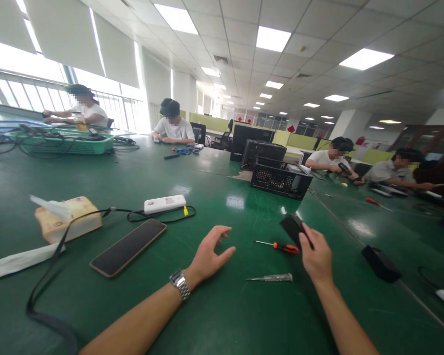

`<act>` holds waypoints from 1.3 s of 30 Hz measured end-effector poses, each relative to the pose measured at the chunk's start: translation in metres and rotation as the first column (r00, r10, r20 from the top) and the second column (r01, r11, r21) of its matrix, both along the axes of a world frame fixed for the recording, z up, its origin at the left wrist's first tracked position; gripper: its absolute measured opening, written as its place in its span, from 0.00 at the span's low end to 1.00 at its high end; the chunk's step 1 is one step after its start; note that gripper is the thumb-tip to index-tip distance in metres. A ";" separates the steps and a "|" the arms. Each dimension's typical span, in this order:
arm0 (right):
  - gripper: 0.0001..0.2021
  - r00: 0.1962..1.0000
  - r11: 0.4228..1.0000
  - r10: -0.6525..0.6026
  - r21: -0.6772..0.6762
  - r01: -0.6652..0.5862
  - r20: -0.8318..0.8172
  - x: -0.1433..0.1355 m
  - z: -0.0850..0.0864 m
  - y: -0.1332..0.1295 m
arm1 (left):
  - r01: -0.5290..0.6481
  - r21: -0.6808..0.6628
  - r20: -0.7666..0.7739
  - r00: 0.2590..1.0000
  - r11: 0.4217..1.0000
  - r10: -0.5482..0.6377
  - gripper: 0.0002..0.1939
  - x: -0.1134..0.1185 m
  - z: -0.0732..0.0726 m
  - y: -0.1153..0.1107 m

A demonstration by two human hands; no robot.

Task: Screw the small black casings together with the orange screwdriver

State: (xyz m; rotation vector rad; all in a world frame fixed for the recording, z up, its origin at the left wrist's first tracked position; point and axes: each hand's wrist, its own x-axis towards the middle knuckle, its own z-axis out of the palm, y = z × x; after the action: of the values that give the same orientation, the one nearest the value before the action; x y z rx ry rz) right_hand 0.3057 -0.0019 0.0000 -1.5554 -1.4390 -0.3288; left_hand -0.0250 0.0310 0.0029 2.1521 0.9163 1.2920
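My left hand (pixel 209 252) is just above the green table, thumb and fingers apart, holding nothing. A metal-band watch (pixel 179 284) circles that wrist. My right hand (pixel 317 254) grips a flat black rectangular object (pixel 291 228) by its near side, tilted above the table; its kind does not show clearly. Between my hands lies a screwdriver with an orange-and-black handle (pixel 285 247), its shaft pointing left. Nearer to me rests a second screwdriver with a clear handle (pixel 276 278). A smartphone (pixel 129 247) lies face up left of my left hand.
On the left are a tissue pack (pixel 74 224), a white device (pixel 165 203) with a black cable, and a green basket (pixel 64 144) of cables. An open black computer case (pixel 281 180) stands ahead. A black block (pixel 380 264) sits at right. Several people work around the table.
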 end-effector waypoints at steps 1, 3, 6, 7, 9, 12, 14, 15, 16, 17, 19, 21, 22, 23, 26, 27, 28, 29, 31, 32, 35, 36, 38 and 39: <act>0.24 0.985 0.983 -0.172 -0.069 0.170 -0.025 0.020 -0.001 0.000 | -0.012 -0.006 0.000 1.000 1.000 0.012 0.20 -0.001 0.000 0.001; 0.25 0.891 0.836 -0.455 -0.350 0.422 -0.013 0.055 -0.005 -0.003 | -0.021 -0.012 -0.001 1.000 1.000 0.021 0.17 -0.001 -0.001 0.001; 0.27 0.803 0.700 -0.596 -0.494 0.515 -0.008 0.086 -0.010 -0.012 | -0.019 -0.005 -0.013 1.000 1.000 0.019 0.14 0.000 0.000 0.000; 0.27 0.788 0.679 -0.616 -0.512 0.526 -0.007 0.090 -0.011 -0.015 | -0.017 -0.002 -0.017 1.000 1.000 0.017 0.13 0.000 0.000 0.000; 0.27 0.772 0.643 -0.636 -0.548 0.536 0.008 0.094 -0.011 -0.017 | -0.021 -0.001 -0.023 1.000 1.000 0.021 0.12 0.000 0.001 0.000; 0.24 0.780 0.624 -0.624 -0.572 0.532 0.046 0.095 -0.008 -0.016 | -0.035 -0.010 -0.025 0.999 0.999 0.035 0.12 0.000 0.001 0.000; 0.23 0.793 0.618 -0.605 -0.584 0.525 0.073 0.097 -0.005 -0.013 | -0.039 -0.021 -0.027 0.999 0.999 0.039 0.12 0.000 0.000 0.001; 0.23 0.801 0.616 -0.593 -0.593 0.519 0.085 0.098 -0.004 -0.012 | -0.039 -0.026 -0.028 0.999 0.999 0.038 0.12 0.000 -0.001 0.001; 0.23 0.810 0.614 -0.578 -0.602 0.510 0.096 0.099 -0.003 -0.010 | -0.037 -0.031 -0.029 0.999 0.999 0.036 0.12 0.000 -0.001 0.002; 0.24 0.820 0.613 -0.562 -0.610 0.501 0.109 0.101 -0.002 -0.009 | -0.034 -0.036 -0.030 0.999 0.999 0.033 0.12 0.000 -0.001 0.002; 0.25 0.840 0.614 -0.523 -0.622 0.487 0.142 0.103 -0.002 -0.006 | -0.031 -0.052 -0.024 0.999 0.998 0.029 0.13 0.000 -0.002 0.003; 0.26 0.858 0.614 -0.482 -0.631 0.474 0.177 0.104 -0.002 -0.003 | -0.029 -0.075 -0.015 0.999 0.997 0.028 0.14 0.000 -0.003 0.004; 0.27 0.865 0.612 -0.463 -0.637 0.468 0.191 0.104 -0.003 -0.001 | -0.029 -0.087 -0.009 1.000 0.996 0.028 0.15 0.000 -0.003 0.004; 0.27 0.872 0.610 -0.446 -0.644 0.462 0.202 0.104 -0.004 0.000 | -0.028 -0.098 -0.006 1.000 0.995 0.028 0.15 0.000 -0.004 0.005; 0.28 0.888 0.611 -0.398 -0.655 0.444 0.231 0.105 -0.006 0.004 | -0.022 -0.127 -0.005 1.000 0.992 0.021 0.15 0.001 -0.003 0.005; 0.28 0.893 0.613 -0.382 -0.657 0.438 0.239 0.105 -0.007 0.004 | -0.020 -0.133 -0.005 1.000 0.991 0.019 0.15 0.001 -0.003 0.005; 0.28 0.898 0.616 -0.365 -0.660 0.431 0.245 0.106 -0.007 0.004 | -0.019 -0.139 -0.007 1.000 0.990 0.018 0.15 0.001 -0.002 0.004; 0.28 0.903 0.617 -0.350 -0.664 0.422 0.249 0.107 -0.007 0.003 | -0.018 -0.143 -0.008 1.000 0.990 0.017 0.15 0.001 -0.002 0.004; 0.28 0.911 0.618 -0.326 -0.672 0.407 0.251 0.108 -0.006 0.001 | -0.012 -0.149 -0.008 1.000 0.989 0.011 0.15 0.001 -0.001 0.003; 0.28 0.912 0.617 -0.323 -0.675 0.405 0.252 0.107 -0.006 0.000 | -0.007 -0.151 -0.009 1.000 0.989 0.006 0.15 0.001 -0.001 0.003; 0.28 0.891 0.598 -0.373 -0.668 0.443 0.257 0.098 -0.007 -0.001 | 0.002 -0.154 -0.008 1.000 0.988 -0.003 0.15 0.001 0.000 0.003; 0.28 0.878 0.588 -0.402 -0.662 0.464 0.258 0.094 -0.008 -0.001 | 0.001 -0.156 -0.009 1.000 0.988 -0.002 0.15 0.000 0.000 0.003; 0.29 0.858 0.578 -0.444 -0.649 0.495 0.259 0.085 -0.008 0.000 | 0.000 -0.160 -0.012 1.000 0.987 -0.002 0.15 0.000 0.000 0.002; 0.30 0.855 0.580 -0.449 -0.643 0.501 0.260 0.082 -0.007 0.000 | 0.002 -0.162 -0.012 1.000 0.987 -0.004 0.15 0.001 0.001 0.002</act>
State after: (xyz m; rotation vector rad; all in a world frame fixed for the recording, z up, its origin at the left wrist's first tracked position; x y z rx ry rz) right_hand 0.3880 -0.0017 -0.0066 -2.6037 -1.2182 -0.1453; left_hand -0.0244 0.0332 0.0038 2.0370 0.9875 1.1618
